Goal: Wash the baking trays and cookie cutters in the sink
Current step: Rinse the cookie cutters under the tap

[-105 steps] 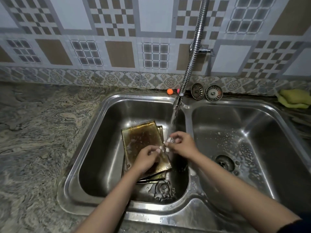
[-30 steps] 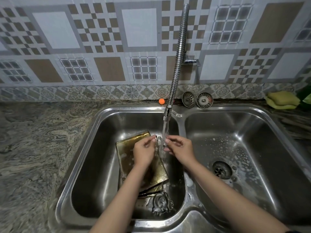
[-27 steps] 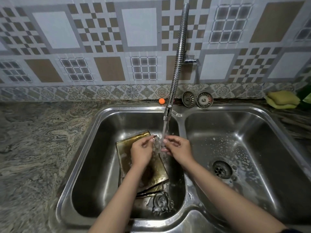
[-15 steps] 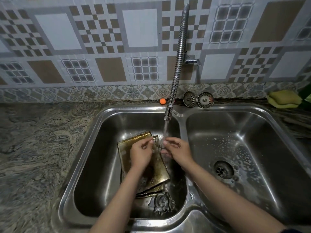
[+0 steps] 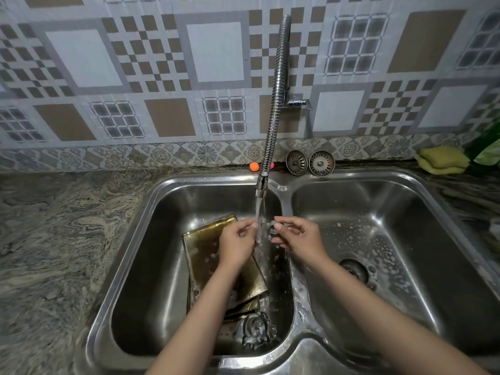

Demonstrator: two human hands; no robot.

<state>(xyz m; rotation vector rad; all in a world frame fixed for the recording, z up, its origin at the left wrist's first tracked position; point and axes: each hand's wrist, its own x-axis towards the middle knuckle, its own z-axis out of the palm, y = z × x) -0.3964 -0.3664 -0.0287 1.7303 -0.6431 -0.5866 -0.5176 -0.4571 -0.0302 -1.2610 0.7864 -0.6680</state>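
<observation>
Head view, the only one supplied: I find both hands over the left basin [image 5: 162,212] of a double sink, under the running stream from the coiled-hose faucet [image 5: 273,125]. The left hand [image 5: 236,246] and right hand [image 5: 297,239] each pinch one side of a small metal cookie cutter [image 5: 269,230], which sits directly in the water between the fingertips. Its shape is too blurred by the flow to tell.

Below the hands, stacked baking trays [image 5: 205,255] lie tilted on the basin floor, brown-stained with suds; another cookie cutter [image 5: 257,331], ornate in outline, rests at the near end beside the trays.

In my judgement this is the rinse of one cutter. To do it well I would turn the piece slowly in the stream so water reaches the inner walls, keeping the grip on the flat band rather than the thin cutting edge, which could nick wet fingers or slip.

The right basin [image 5: 392,239] holds only foam around its drain [image 5: 354,270] and offers free room to set rinsed pieces. The divider ridge between basins sits just beside the right wrist. Two strainers [image 5: 309,163] and a sponge [image 5: 442,159] stand on the worktop [image 5: 67,226] behind.
</observation>
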